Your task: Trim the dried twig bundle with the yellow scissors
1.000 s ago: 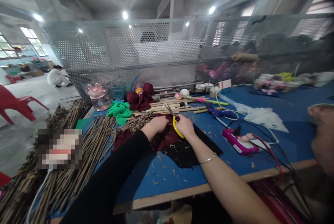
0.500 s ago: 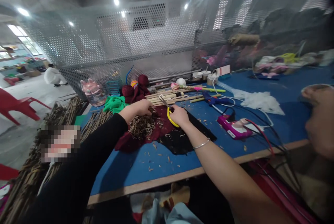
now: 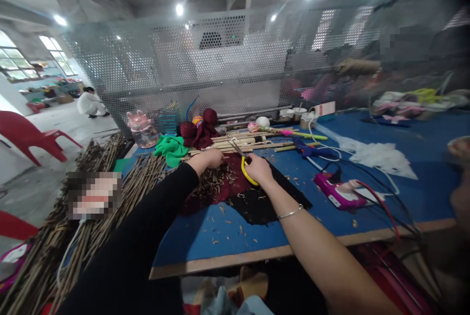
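My right hand (image 3: 259, 169) is closed round the yellow-handled scissors (image 3: 246, 172), their metal blades pointing up and to the left. To the left, my left hand (image 3: 210, 159) has its fingers curled together at the far edge of a heap of brown dried plant bits (image 3: 211, 182). Whatever its fingertips pinch is too small to make out. The heap lies on a dark red cloth (image 3: 240, 178). Beside it, partly under my right wrist, is a black cloth (image 3: 253, 207) strewn with small scraps.
Thin wooden sticks (image 3: 235, 146) and a green cloth (image 3: 171, 148) lie behind my hands. At right are a blue glue gun (image 3: 306, 148), a purple power strip (image 3: 338, 192) with cables and white sheeting (image 3: 382, 158). Bundled brown stems (image 3: 135, 187) stand left. Another person's hand is at the right edge.
The view has swung left, so everything sits further right. My left hand has lifted slightly off the heap with its fingers drawn together. The scissors stay in my right hand.
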`<action>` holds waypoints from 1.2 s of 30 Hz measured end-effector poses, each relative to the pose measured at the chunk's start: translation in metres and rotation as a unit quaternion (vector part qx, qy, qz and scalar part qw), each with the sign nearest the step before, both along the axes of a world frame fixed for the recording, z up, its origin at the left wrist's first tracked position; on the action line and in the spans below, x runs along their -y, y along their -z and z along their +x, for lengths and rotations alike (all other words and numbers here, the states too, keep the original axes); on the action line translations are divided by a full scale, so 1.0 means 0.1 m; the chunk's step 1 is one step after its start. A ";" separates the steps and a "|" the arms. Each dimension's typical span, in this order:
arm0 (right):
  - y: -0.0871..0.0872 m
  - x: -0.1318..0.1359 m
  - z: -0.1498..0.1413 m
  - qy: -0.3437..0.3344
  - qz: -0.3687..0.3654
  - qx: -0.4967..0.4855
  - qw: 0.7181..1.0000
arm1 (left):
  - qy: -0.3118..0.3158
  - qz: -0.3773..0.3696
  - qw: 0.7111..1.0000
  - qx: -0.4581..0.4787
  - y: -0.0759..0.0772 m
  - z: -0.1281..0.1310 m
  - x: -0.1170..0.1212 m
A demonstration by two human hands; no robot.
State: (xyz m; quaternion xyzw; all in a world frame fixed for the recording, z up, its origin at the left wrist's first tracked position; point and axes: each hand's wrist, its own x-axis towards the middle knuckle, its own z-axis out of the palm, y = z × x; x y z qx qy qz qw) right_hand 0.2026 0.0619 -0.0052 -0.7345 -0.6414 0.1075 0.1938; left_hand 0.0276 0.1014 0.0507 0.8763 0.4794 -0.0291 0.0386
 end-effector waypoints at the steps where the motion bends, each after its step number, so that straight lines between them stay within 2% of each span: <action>1: 0.00 0.00 0.00 -0.001 -0.001 0.000 1.000 | -0.007 -0.002 1.000 -0.012 -0.01 -0.01 0.03; 4: 0.03 -0.01 0.00 -0.002 -0.003 -0.002 1.000 | -0.043 0.025 0.998 -0.030 -0.07 -0.09 0.17; 7: 0.05 -0.02 0.00 -0.002 -0.005 -0.003 1.000 | -0.125 0.111 0.986 -0.007 -0.04 -0.15 0.47; 11: 0.05 -0.02 0.00 -0.004 -0.006 0.000 1.000 | -0.149 0.081 0.985 0.015 0.15 -0.14 0.90; 13: 0.04 -0.01 0.00 -0.005 -0.007 0.002 1.000 | -0.188 0.074 0.979 0.038 0.21 -0.17 1.00; 15: 0.03 -0.01 0.00 -0.005 -0.009 0.006 1.000 | -0.226 0.087 0.965 0.099 0.20 -0.25 1.02; 18: 0.02 -0.01 -0.01 -0.003 -0.012 0.011 1.000 | -0.283 0.100 0.921 0.249 0.11 -0.44 0.95; 21: 0.01 -0.02 -0.01 -0.004 -0.013 0.015 1.000 | -0.294 0.080 0.860 0.410 0.06 -0.62 0.87; 25: 0.01 -0.01 0.00 -0.014 -0.011 0.022 1.000 | -0.293 -0.050 0.779 0.552 0.15 -0.67 0.81; 27: 0.01 0.00 0.00 -0.019 -0.011 0.027 0.999 | -0.305 -0.064 0.764 0.565 0.21 -0.67 0.81; 29: 0.00 0.02 -0.01 -0.034 -0.010 0.034 0.999 | -0.319 -0.002 0.795 0.515 0.25 -0.72 0.82; 32: 0.00 0.06 -0.02 -0.054 -0.006 0.038 0.998 | -0.327 0.078 0.881 0.333 0.30 -0.89 0.83; 34: -0.01 0.07 -0.02 -0.051 -0.003 0.033 0.998 | -0.323 0.047 0.924 0.200 0.34 -1.02 0.83; 36: -0.01 0.07 -0.02 -0.045 -0.004 0.030 0.999 | -0.308 0.005 0.945 0.114 0.38 -1.13 0.83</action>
